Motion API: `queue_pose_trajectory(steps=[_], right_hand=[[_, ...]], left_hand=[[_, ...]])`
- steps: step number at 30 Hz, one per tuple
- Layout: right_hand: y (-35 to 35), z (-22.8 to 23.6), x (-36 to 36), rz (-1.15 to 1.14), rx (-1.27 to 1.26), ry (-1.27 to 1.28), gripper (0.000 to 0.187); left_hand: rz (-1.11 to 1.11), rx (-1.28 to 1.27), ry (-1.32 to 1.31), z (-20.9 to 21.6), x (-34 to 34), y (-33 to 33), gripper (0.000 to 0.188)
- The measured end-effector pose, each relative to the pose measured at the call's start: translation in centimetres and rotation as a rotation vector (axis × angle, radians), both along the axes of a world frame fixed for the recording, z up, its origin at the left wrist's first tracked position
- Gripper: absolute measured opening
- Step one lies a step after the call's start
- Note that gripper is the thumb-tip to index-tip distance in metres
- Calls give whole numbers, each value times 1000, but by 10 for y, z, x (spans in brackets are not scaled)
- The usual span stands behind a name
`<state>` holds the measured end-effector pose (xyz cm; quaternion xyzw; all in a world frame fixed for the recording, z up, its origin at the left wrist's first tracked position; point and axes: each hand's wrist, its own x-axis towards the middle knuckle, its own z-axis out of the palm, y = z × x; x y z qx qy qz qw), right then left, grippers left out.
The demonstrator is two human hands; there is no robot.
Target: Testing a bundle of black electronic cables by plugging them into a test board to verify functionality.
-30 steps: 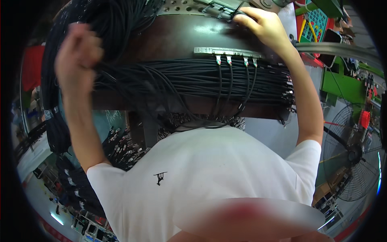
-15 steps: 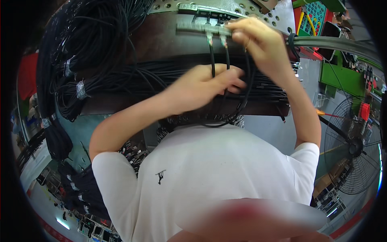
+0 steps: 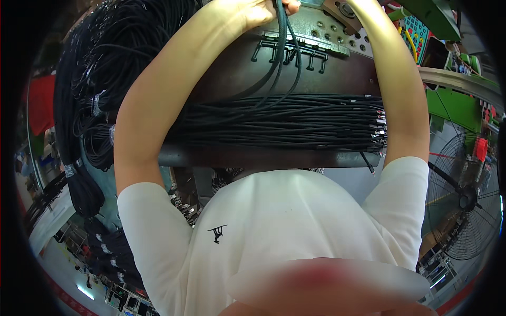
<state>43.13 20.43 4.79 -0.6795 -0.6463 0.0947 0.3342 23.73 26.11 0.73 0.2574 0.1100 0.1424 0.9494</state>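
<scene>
My left hand (image 3: pixel 263 11) is at the top edge of the view, its fingers closed around several black cables (image 3: pixel 282 31). These cables hang from the hand and curve down to the left over a long bundle of black cables (image 3: pixel 274 124). My right forearm (image 3: pixel 398 79) stretches up and forward, and its hand lies beyond the upper edge. Just below my left hand, a metal strip (image 3: pixel 337 49) carrying a row of black moulded pieces (image 3: pixel 310 63) rests on the dark work surface. The held cables cross in front of it.
A big heap of coiled black cables (image 3: pixel 132 47) fills the left side. Behind the strip is a perforated metal plate (image 3: pixel 319 23) with a brown block (image 3: pixel 341 15). A keypad panel (image 3: pixel 416 32) stands at the far right, and a black caged fan (image 3: pixel 466 200) at right.
Both arms have reached forward. The metal bar with two cable ends, held earlier in my right hand, has gone out of view along with that hand. The whole view has shifted slightly.
</scene>
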Motion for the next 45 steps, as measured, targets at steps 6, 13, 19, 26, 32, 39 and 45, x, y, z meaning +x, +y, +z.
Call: queue_pose_trajectory(steps=[6, 13, 19, 26, 32, 39, 45], right_hand=[[-32, -19, -17, 268, 438, -535, 33], [-35, -23, -16, 194, 340, -474, 35], [-26, -28, -9, 84, 128, -404, 35], [-29, -26, -5, -85, 22, -292, 40], [-35, -15, -9, -94, 51, -432, 36], [-27, -36, 0, -70, 200, -508, 47], [-31, 4, -13, 16, 27, -581, 42]], left_hand=[[678, 2601, 1073, 47, -40, -15, 28], [685, 2001, 183, 22, -25, 7, 23], [642, 1747, 442, 10, -22, 8, 23], [734, 1921, 741, 9, -25, 11, 17], [589, 2081, 792, 4, -33, 10, 23], [717, 2098, 790, 12, -27, 14, 25], [693, 2155, 791, 25, -19, 3, 25]])
